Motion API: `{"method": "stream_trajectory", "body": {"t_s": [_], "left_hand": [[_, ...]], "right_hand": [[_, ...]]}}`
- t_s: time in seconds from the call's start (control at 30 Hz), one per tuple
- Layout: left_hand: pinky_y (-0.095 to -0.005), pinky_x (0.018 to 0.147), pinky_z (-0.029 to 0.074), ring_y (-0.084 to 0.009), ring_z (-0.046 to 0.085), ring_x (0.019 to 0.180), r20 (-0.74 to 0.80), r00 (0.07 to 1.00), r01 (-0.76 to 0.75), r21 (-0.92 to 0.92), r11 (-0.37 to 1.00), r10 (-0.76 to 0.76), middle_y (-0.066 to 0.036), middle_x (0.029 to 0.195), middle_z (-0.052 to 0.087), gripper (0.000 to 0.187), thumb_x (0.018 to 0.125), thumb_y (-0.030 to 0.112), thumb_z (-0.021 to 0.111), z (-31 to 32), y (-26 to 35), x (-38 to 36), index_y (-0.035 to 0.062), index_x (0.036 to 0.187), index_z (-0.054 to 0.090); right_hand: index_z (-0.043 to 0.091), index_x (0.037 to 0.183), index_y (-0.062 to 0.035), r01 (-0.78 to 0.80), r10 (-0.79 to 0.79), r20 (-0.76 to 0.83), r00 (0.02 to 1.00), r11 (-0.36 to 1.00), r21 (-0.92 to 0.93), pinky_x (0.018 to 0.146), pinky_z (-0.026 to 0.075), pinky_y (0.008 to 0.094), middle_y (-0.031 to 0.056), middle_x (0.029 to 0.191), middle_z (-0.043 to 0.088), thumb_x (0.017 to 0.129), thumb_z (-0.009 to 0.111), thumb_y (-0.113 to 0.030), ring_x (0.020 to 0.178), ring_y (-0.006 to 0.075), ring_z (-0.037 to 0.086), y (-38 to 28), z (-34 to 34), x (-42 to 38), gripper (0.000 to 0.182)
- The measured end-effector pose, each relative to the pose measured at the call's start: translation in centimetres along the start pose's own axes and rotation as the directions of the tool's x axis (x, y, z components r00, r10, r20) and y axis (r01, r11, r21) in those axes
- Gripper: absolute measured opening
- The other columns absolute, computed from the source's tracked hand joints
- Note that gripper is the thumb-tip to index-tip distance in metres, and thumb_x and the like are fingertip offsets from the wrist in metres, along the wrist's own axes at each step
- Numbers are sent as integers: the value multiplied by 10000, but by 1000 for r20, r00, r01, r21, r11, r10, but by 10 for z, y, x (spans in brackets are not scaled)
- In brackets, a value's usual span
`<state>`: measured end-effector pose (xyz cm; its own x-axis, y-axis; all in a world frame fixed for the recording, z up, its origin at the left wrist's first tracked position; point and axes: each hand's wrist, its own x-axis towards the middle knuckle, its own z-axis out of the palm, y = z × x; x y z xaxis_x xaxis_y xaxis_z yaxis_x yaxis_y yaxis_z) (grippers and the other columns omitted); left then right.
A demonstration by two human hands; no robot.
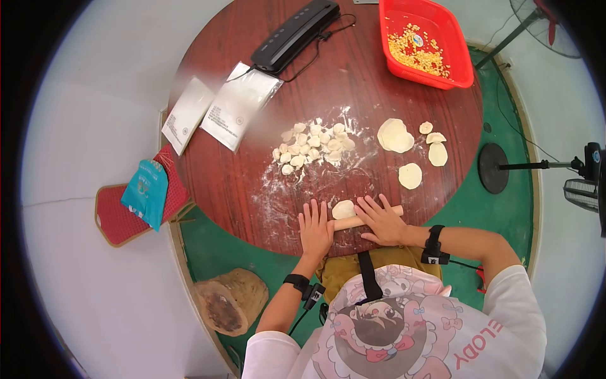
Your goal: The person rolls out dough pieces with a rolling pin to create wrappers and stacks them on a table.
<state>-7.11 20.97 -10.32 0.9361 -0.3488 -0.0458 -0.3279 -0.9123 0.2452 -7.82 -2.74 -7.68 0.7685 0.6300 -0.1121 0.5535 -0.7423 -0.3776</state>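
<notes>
Both hands are flat and open on a rolling pin (368, 218) at the near edge of the round worktop (252, 158), left hand (315, 228) on its left end, right hand (381, 219) on the middle, fingers spread and not gripping anything. A dough disc (344, 209) sits under the pin between the hands. Further back there's a heap of small dough lumps (312, 146) in a flour patch, and to the right a few rolled wrappers (396, 135). Far side has a red basket (428, 42) with yellow bits in it, a black sealer (294, 34) and two clear bags (238, 105). A stump (229, 300) is on the floor at left
</notes>
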Motion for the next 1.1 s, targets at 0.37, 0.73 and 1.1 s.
{"method": "stream_trajectory", "body": {"t_s": [0.37,0.73,1.1], "left_hand": [[-530,1055,155,-398,199,1325,-138,984,109,-9,994,-109,-232,1433,228,577,892,299,432,-5,-13,56,65,1397,278],[-542,1056,132,-403,178,1332,-32,993,113,-13,994,-113,-236,1435,218,594,903,337,419,-1,-2,29,72,1408,254],[-459,921,343,-332,485,1094,-70,996,-77,-209,975,63,-161,1138,538,376,799,236,610,-8,0,41,34,1114,577]], "right_hand": [[285,1390,-82,4,-15,-96,995,993,-119,1067,112,539,198,1444,221,877,410,-492,1344,327,199,39,-11,63,668],[272,1394,-64,21,-28,-81,996,995,-93,1068,98,542,198,1443,226,874,395,-521,1346,328,196,30,-7,45,703],[539,948,-56,121,-155,-116,981,958,-260,1010,242,558,180,1418,299,741,587,-156,1322,293,278,17,-9,11,234]]}}
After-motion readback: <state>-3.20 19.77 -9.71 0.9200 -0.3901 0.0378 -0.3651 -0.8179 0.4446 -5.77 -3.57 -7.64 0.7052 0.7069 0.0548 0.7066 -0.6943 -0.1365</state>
